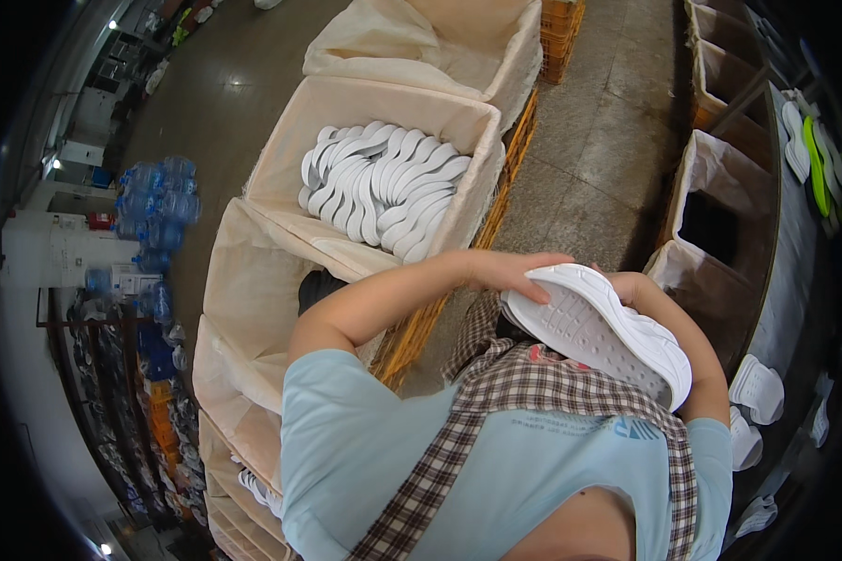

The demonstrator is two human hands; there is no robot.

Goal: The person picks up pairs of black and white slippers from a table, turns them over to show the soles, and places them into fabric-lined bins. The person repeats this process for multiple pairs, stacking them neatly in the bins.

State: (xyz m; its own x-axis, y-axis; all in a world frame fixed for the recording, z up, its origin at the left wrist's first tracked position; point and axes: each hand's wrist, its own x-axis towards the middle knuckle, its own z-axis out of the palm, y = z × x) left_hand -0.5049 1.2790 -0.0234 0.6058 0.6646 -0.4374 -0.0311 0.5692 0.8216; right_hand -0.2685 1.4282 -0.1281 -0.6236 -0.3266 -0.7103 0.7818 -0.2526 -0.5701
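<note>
In front of my chest I hold a white shoe sole (585, 327), tilted, its dimpled broad face turned toward my left. It may be more than one sole pressed together; I cannot tell. My left hand (519, 276) grips its far end, thumb on the dimpled face and fingers over the top edge. Behind its far side edge is my right hand (630, 288), closed against it with the fingers mostly hidden. The sole's near end rests by my right forearm, close to my checked apron (524, 383).
To my left, a row of cloth-lined bins (262, 252) includes one packed with white wavy-edged soles (384, 187). More lined bins (711, 182) stand at the right, beside a table (781, 290) with white and green soles (816, 168). Blue water bottles (159, 201) are stacked far left.
</note>
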